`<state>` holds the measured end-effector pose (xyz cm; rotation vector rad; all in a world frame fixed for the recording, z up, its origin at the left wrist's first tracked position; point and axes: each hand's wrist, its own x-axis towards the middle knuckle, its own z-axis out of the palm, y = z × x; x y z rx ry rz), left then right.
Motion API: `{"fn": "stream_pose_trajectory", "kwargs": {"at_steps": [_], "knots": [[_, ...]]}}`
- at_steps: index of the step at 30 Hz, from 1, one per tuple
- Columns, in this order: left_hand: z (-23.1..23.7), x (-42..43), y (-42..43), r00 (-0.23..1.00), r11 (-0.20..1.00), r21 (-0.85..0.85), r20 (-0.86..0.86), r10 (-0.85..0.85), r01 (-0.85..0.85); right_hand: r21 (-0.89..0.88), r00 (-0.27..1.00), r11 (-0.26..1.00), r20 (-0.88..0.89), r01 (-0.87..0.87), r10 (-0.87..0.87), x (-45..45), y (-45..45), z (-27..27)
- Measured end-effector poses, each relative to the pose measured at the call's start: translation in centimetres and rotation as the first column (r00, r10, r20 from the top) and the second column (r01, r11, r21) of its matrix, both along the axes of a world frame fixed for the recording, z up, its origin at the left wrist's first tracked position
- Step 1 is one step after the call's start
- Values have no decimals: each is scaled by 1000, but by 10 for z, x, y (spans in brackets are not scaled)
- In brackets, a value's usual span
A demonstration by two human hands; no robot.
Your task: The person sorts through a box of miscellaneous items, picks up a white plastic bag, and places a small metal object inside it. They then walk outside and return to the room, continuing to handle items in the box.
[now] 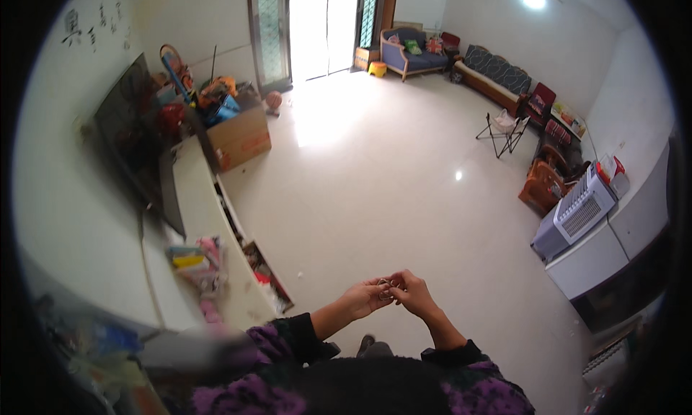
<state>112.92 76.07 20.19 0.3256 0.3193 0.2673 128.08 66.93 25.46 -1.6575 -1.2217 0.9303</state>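
Both of my hands meet in front of my body, above the tiled floor. Between their fingertips is a small tangle of thin metal loops [385, 289]; whether it is a wire puzzle or rings is too small to tell. My left hand [367, 299] has the loops pinched between thumb and fingers from the left. From the right, my right hand [413, 293] grips the same loops, its fingers curled over them. Dark cuffs and purple-patterned sleeves cover my forearms.
A long cabinet [203, 199] with an open drawer [267, 274] runs along my left, with a cardboard box [240, 139] beyond it. An air cooler [576, 218] stands at the right. Farther off are a folding stool [505, 131], a basketball [274, 99] and a blue sofa [419, 61].
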Motion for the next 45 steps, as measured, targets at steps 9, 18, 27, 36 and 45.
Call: {"fn": "stream_pose_trajectory", "kwargs": {"at_steps": [9,18,27,36,45], "knots": [[29,178,289,984,935,352,-150,99,-41,49,934,989,-324,-143,151,203,309,15],[64,247,597,815,787,495,-236,530,-369,99,713,949,-638,-299,291,316,675,17],[96,451,945,953,924,277,-71,295,-265,36,672,983,-725,-182,151,502,972,57],[79,632,1254,969,911,385,-130,211,-147,45,736,959,-631,-280,244,680,1292,34],[78,714,1585,770,663,703,-266,580,-258,84,643,818,-574,-570,507,755,1667,21]]}}
